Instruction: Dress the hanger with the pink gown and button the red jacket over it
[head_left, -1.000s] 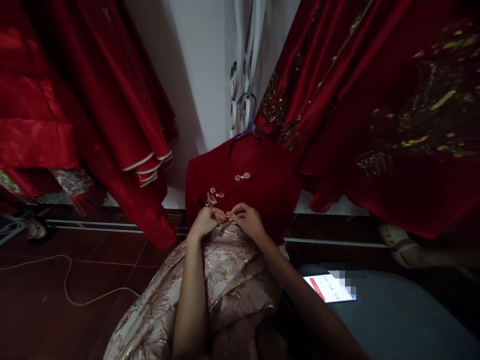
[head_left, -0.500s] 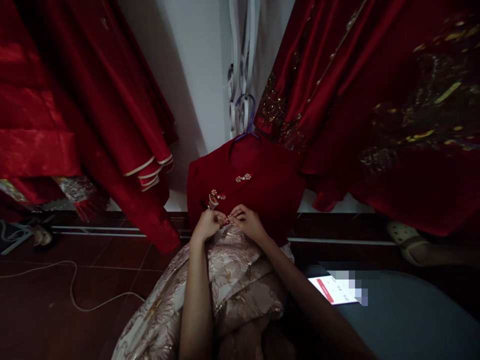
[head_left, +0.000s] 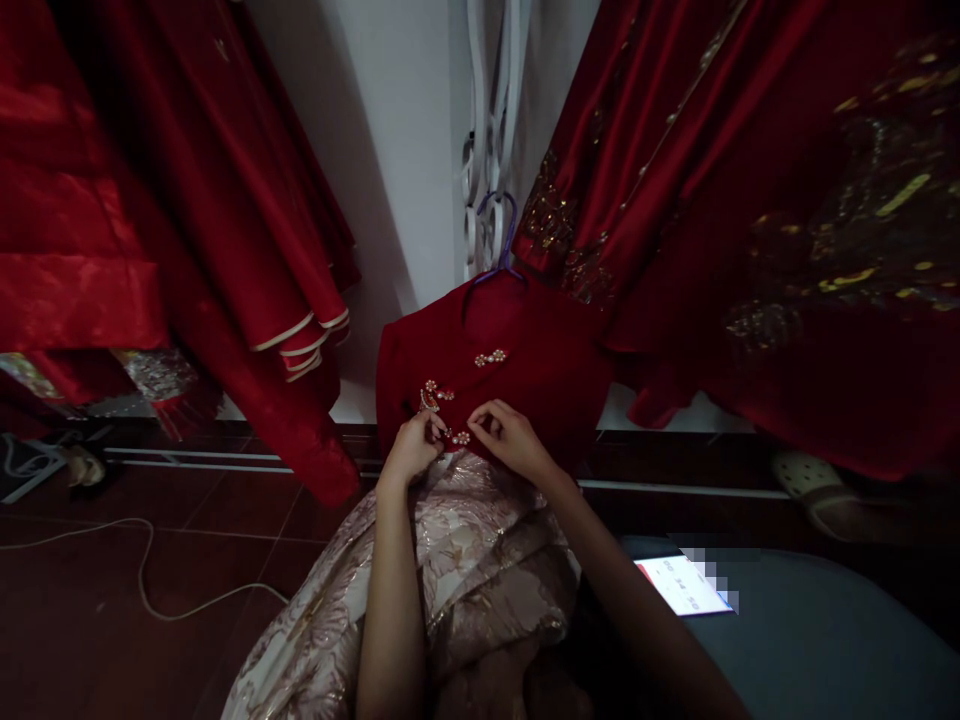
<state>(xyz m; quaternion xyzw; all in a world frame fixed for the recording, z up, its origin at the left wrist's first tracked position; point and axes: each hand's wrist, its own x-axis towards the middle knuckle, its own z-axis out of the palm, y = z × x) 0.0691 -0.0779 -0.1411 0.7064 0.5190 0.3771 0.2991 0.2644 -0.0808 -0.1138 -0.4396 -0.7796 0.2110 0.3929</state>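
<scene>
A small red jacket (head_left: 525,385) hangs in front of me on a blue hanger (head_left: 498,240). It has pearl clasps down its front, one near the collar (head_left: 489,357) and one lower left (head_left: 433,394). My left hand (head_left: 411,450) and my right hand (head_left: 508,436) both pinch at the lowest pearl clasp (head_left: 459,437), fingers curled, one on each side of it. A pale gold brocade skirt (head_left: 465,570) hangs below the jacket, under my forearms.
Red gowns hang at the left (head_left: 187,230) and the right (head_left: 750,220), with a white wall (head_left: 390,150) between them. A lit phone (head_left: 686,585) lies on a grey seat (head_left: 810,640) at lower right. A white cable (head_left: 142,570) trails over the dark floor. A foot in a pale sandal (head_left: 806,480) shows at right.
My hands have drawn slightly apart at the lowest clasp, which now shows between them. The view shifted a little.
</scene>
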